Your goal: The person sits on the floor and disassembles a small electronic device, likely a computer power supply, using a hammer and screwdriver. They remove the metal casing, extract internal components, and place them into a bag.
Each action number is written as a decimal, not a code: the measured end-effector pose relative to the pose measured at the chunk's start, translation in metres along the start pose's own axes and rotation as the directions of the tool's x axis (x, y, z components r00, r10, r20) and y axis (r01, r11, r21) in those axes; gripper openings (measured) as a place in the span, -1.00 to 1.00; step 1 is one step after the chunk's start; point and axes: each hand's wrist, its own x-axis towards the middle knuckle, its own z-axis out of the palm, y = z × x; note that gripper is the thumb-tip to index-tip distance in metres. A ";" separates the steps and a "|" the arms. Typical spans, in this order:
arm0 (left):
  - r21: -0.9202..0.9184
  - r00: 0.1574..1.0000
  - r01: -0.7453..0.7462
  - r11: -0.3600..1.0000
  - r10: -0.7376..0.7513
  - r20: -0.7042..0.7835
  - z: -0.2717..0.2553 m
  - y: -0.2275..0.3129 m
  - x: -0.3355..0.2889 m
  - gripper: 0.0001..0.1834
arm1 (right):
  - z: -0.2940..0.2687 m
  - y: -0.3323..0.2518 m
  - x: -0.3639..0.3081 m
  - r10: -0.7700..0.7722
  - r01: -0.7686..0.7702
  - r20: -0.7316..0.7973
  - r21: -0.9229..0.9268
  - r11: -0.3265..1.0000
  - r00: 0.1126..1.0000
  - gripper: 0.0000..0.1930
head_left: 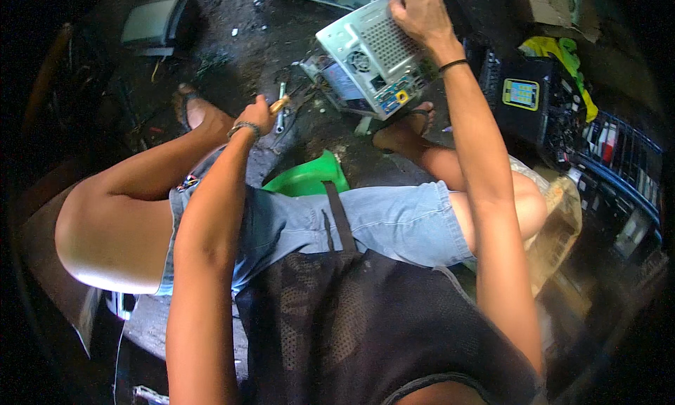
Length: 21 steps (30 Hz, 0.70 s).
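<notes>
Currently, a grey metal computer case [383,43] is being held tilted beside the right foot [399,136]; its upper edge is being clenched by the right grip [423,15]. A small amber-handled tool [280,105] is being grasped by the left grip [254,114], left of the case. A silvery wrench [280,121] is being partly covered by the handle.
</notes>
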 end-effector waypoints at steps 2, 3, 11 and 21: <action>-0.036 0.998 0.066 0.997 -0.066 0.006 0.006 -0.010 0.001 -0.43 | -0.001 -0.006 0.003 -0.029 0.030 -0.032 0.042 0.999 0.999 -0.86; -0.029 0.998 0.065 0.997 -0.065 0.008 0.009 -0.011 0.003 -0.43 | -0.002 -0.007 0.004 -0.040 0.044 -0.076 0.048 0.998 0.996 -0.85; 0.026 0.993 0.115 0.993 -0.116 0.017 0.010 0.000 0.006 -0.47 | -0.004 -0.008 0.016 0.011 -0.008 0.088 -0.035 0.999 0.996 -0.86; -0.016 0.929 0.007 1.000 -0.012 -0.370 -0.009 0.050 -0.004 -0.49 | 0.005 -0.013 0.023 -0.014 0.037 0.164 -0.137 0.990 0.986 -0.85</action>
